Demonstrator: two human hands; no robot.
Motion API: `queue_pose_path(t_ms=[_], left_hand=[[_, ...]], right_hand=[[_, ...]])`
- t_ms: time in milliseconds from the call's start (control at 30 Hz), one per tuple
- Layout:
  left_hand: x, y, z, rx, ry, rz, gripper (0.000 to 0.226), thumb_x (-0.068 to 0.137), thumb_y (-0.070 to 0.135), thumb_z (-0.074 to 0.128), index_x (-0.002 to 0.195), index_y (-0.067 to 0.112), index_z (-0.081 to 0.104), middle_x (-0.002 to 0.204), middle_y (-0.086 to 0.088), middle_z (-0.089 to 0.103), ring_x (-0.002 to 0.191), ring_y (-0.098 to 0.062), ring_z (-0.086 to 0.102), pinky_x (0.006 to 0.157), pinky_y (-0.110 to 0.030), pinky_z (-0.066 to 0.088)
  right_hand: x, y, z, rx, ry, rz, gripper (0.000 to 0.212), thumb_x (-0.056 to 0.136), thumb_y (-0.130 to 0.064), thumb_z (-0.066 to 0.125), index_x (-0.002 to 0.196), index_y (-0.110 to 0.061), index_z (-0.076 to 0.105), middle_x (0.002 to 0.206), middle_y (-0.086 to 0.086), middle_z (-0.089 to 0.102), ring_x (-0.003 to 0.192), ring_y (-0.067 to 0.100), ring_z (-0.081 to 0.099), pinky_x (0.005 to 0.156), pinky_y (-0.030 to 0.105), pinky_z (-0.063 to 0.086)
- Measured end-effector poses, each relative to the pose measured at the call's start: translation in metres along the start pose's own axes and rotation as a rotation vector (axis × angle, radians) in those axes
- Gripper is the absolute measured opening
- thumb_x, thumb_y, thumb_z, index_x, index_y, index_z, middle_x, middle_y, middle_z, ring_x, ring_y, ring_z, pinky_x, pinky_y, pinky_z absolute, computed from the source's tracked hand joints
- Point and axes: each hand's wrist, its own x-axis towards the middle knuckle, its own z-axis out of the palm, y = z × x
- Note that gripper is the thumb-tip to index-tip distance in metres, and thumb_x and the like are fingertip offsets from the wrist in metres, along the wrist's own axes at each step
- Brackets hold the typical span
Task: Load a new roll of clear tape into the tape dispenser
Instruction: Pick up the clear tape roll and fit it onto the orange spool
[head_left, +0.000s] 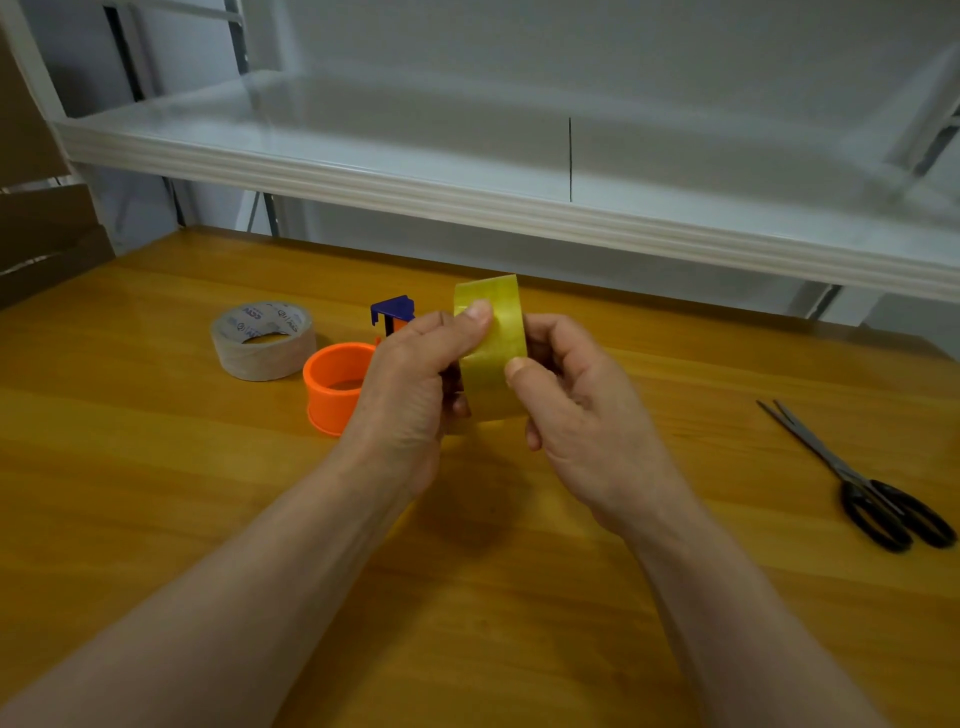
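Both my hands hold a yellowish clear tape roll (491, 343) upright above the wooden table (208, 519). My left hand (415, 384) grips its left side, thumb pressed on the outer face near the top. My right hand (576, 400) grips the right side, thumb on the face lower down. Behind my left hand lies the tape dispenser: an orange round core (335, 387) open end up, with a blue and orange cutter part (392, 312) behind it, partly hidden by my left hand.
A grey roll of printed tape (262, 340) lies flat left of the orange core. Black scissors (862, 478) lie at the table's right. A white shelf (467, 197) overhangs the far edge. Cardboard (41, 234) stands at far left.
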Motion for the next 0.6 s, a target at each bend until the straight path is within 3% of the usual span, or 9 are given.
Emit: queue_pose_path(t_ms=[67, 133, 233, 300, 367, 433, 500, 600], left_hand=[[0.000, -0.002, 0.004, 0.035, -0.028, 0.010, 0.053, 0.084, 0.038, 0.066, 0.118, -0.003, 0.063, 0.096, -0.023, 0.064, 0.082, -0.027, 0.054, 0.058, -0.028, 0.040], [0.001, -0.007, 0.006, 0.086, -0.067, 0.035, 0.033, 0.086, 0.034, 0.065, 0.110, 0.012, 0.070, 0.097, -0.012, 0.067, 0.083, -0.025, 0.053, 0.059, -0.026, 0.041], [-0.001, -0.009, 0.006, 0.151, -0.138, 0.080, 0.015, 0.092, 0.023, 0.062, 0.106, 0.024, 0.068, 0.091, 0.006, 0.069, 0.072, -0.006, 0.056, 0.061, -0.022, 0.043], [-0.004, -0.010, 0.008, 0.201, -0.187, 0.093, 0.019, 0.096, 0.015, 0.061, 0.112, 0.024, 0.064, 0.094, 0.012, 0.071, 0.079, 0.000, 0.064, 0.068, -0.022, 0.051], [-0.007, -0.013, 0.011, 0.294, -0.225, 0.104, 0.033, 0.092, 0.018, 0.063, 0.125, 0.022, 0.058, 0.113, 0.005, 0.071, 0.106, -0.008, 0.067, 0.090, -0.033, 0.055], [-0.011, -0.017, 0.017, 0.323, -0.223, 0.103, 0.040, 0.089, 0.023, 0.062, 0.129, 0.020, 0.056, 0.118, 0.000, 0.069, 0.114, -0.017, 0.066, 0.099, -0.045, 0.053], [-0.012, -0.020, 0.020, 0.280, -0.178, 0.117, 0.033, 0.091, 0.020, 0.062, 0.124, 0.016, 0.060, 0.114, -0.006, 0.071, 0.110, -0.019, 0.067, 0.096, -0.044, 0.055], [-0.011, -0.020, 0.019, 0.193, -0.108, 0.130, 0.020, 0.095, 0.008, 0.062, 0.115, 0.011, 0.066, 0.098, -0.006, 0.071, 0.088, -0.010, 0.065, 0.074, -0.022, 0.052]], right_hand=[[0.001, 0.002, -0.002, 0.030, 0.044, -0.009, 0.017, 0.103, -0.009, 0.053, 0.113, -0.018, 0.063, 0.088, -0.010, 0.066, 0.060, -0.009, 0.062, 0.051, 0.009, 0.045], [0.003, 0.004, -0.005, 0.076, 0.086, -0.004, 0.015, 0.101, -0.006, 0.055, 0.104, -0.017, 0.065, 0.077, -0.016, 0.067, 0.058, -0.008, 0.061, 0.051, 0.009, 0.044], [0.005, 0.005, -0.008, 0.126, 0.134, 0.013, 0.014, 0.098, -0.005, 0.057, 0.098, -0.015, 0.066, 0.068, -0.019, 0.066, 0.057, -0.007, 0.058, 0.051, 0.008, 0.042], [0.006, 0.006, -0.008, 0.143, 0.178, 0.034, 0.016, 0.098, -0.006, 0.057, 0.094, -0.017, 0.068, 0.070, -0.015, 0.065, 0.058, -0.006, 0.056, 0.050, 0.010, 0.042], [0.007, 0.007, -0.010, 0.161, 0.230, 0.070, 0.020, 0.099, -0.011, 0.055, 0.090, -0.022, 0.068, 0.075, -0.009, 0.066, 0.062, -0.001, 0.057, 0.050, 0.013, 0.042], [0.007, 0.008, -0.011, 0.162, 0.267, 0.096, 0.020, 0.099, -0.015, 0.054, 0.088, -0.024, 0.068, 0.082, -0.001, 0.068, 0.068, 0.007, 0.058, 0.052, 0.017, 0.043], [0.008, 0.009, -0.011, 0.155, 0.284, 0.099, 0.018, 0.099, -0.015, 0.054, 0.091, -0.022, 0.068, 0.084, 0.002, 0.068, 0.067, 0.006, 0.058, 0.050, 0.016, 0.044], [0.008, 0.011, -0.009, 0.139, 0.263, 0.078, 0.016, 0.098, -0.011, 0.053, 0.102, -0.015, 0.069, 0.096, 0.008, 0.074, 0.080, 0.018, 0.070, 0.063, 0.026, 0.058]])
